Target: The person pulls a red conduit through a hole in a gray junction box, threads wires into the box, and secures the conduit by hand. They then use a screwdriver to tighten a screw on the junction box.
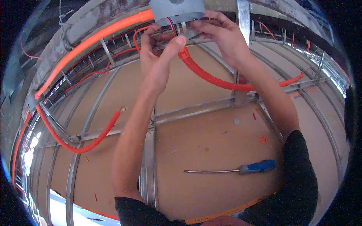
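A round grey junction box [177, 14] is at the top, with thin red and black wires [171, 27] hanging from its underside. My left hand [160, 52] is just below it, fingers curled behind the wires and thumb beside the orange conduit connector [183, 53]. On the box's right side, my right hand [225, 37] has its fingers bent in under the rim, thumb and fingertips close together. What the fingertips grip is too small to make out. From the connector, red-orange corrugated conduit [215, 80] curves down behind my right forearm.
A blue-handled screwdriver [258, 166] lies on the brown board [196, 139] below. Metal studs [149, 165] cross the boards. Straight orange conduit [90, 47] runs left from the box, and another corrugated length [90, 147] hangs at left. An orange ring [263, 139] and scraps lie on the board.
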`<action>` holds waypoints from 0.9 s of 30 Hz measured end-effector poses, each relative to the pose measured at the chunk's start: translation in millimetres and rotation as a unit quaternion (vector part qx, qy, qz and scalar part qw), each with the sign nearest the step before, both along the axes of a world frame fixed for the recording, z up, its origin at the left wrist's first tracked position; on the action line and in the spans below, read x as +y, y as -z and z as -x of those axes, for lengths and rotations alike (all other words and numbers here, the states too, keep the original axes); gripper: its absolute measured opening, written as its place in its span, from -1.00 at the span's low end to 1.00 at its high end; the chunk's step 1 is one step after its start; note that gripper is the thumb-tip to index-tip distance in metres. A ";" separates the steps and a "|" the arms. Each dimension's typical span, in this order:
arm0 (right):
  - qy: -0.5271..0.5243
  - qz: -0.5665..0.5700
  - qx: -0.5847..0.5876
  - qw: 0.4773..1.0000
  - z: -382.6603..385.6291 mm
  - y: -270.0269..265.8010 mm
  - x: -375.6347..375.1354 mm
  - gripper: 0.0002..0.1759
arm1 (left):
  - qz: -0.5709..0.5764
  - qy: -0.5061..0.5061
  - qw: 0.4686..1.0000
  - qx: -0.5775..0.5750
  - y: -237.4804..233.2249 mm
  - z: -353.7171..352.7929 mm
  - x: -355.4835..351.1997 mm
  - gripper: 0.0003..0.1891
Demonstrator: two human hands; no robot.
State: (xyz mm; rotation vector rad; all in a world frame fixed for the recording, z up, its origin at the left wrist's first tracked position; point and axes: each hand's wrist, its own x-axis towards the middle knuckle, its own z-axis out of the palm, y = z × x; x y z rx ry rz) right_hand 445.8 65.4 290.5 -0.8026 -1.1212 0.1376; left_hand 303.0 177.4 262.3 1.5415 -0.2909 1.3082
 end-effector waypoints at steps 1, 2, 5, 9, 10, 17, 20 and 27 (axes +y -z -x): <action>0.003 -0.001 0.001 1.000 0.4 -0.1 0.1 -0.53 | -0.001 0.000 1.000 -0.001 0.1 -0.2 0.6 -0.13; 0.003 -0.002 0.001 1.000 0.7 0.3 -0.4 -0.53 | 0.000 0.004 1.000 0.003 0.3 -0.2 1.0 -0.13; 0.000 -0.020 0.005 1.000 1.1 0.7 -1.0 -0.53 | 0.000 0.007 1.000 0.004 -0.9 -0.9 0.9 -0.13; -0.001 -0.019 0.006 1.000 1.2 0.7 -0.6 -0.53 | 0.000 0.004 1.000 0.002 -0.4 -0.1 -0.2 -0.13; 0.000 -0.015 0.000 1.000 1.1 0.4 -0.9 -0.53 | 0.000 0.004 1.000 0.002 -0.6 0.4 -1.2 -0.13; -0.010 -0.011 0.002 1.000 -0.1 0.0 -2.2 -0.53 | -0.011 -0.003 1.000 -0.006 0.9 -2.5 3.1 -0.16; -0.012 -0.008 -0.002 1.000 -2.7 -0.5 -1.2 -0.53 | -0.009 -0.002 1.000 -0.001 0.0 -1.0 1.5 -0.16; -0.020 -0.010 0.010 1.000 -0.7 1.3 -0.6 -0.55 | -0.012 0.009 1.000 0.001 -0.1 -1.1 1.8 -0.14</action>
